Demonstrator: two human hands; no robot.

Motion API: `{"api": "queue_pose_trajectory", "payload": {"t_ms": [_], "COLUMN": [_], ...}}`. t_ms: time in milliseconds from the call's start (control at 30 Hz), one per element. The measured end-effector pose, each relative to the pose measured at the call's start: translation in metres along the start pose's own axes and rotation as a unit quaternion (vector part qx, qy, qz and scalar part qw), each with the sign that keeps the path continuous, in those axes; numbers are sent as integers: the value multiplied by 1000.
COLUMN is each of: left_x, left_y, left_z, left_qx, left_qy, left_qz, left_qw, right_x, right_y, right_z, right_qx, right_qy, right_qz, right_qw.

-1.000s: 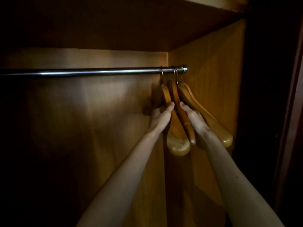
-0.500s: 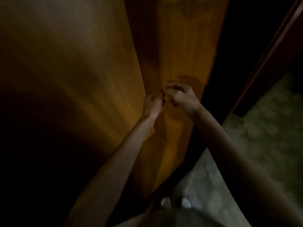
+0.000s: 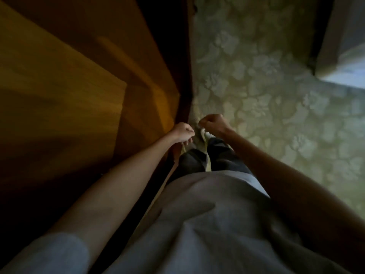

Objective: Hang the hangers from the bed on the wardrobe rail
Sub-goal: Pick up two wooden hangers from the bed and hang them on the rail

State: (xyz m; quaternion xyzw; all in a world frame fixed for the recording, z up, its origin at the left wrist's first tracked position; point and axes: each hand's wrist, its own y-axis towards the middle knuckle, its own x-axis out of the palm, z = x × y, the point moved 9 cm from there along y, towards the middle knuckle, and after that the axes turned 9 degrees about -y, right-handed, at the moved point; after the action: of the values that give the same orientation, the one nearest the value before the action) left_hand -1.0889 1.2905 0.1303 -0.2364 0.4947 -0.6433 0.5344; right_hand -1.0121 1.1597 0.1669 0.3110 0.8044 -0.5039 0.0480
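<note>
Patterned green carpet beside amber wardrobe; left hand, right hand, each grip clenched, empty.

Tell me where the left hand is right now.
In the head view the left hand sits near the centre, loosely curled and empty, at the wardrobe's front edge. The right hand is just to its right, over the patterned carpet.

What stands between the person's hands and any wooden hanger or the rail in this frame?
Cannot be judged: no hanger or rail is in view. Both the left hand and right hand hang curled and empty above the patterned green carpet.
</note>
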Motion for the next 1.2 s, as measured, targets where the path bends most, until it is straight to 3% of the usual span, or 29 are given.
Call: {"api": "queue_pose_trajectory", "payload": {"t_ms": [133,300,533,667,800,933,1067,1200], "left_x": [59,125,250,336,394,408,394,378], "left_y": [24,32,40,41,48,63,79,105], "left_z": [-5,44,130,174,213,256,287,314], "left_qx": [-11,24,43,67,86,106,91,57], "left_qy": [150,213,288,395,475,516,546,541], "left_qz": [-103,-113,-155,-176,-178,-132,-98,-72], "left_qw": [983,970,944,899,858,840,827,836], "right_x": [5,12,35,60,68,26,-68,-175], "right_y": [-16,-61,-158,-210,-236,-241,-228,-205], "right_z": [99,236,392,453,493,524,561,595], "right_qx": [104,231,361,407,431,409,361,307], "right_qy": [21,109,302,404,481,535,541,535], "right_qz": [28,64,136,163,182,227,292,334], "right_qw": [994,965,872,803,741,703,702,713]}}
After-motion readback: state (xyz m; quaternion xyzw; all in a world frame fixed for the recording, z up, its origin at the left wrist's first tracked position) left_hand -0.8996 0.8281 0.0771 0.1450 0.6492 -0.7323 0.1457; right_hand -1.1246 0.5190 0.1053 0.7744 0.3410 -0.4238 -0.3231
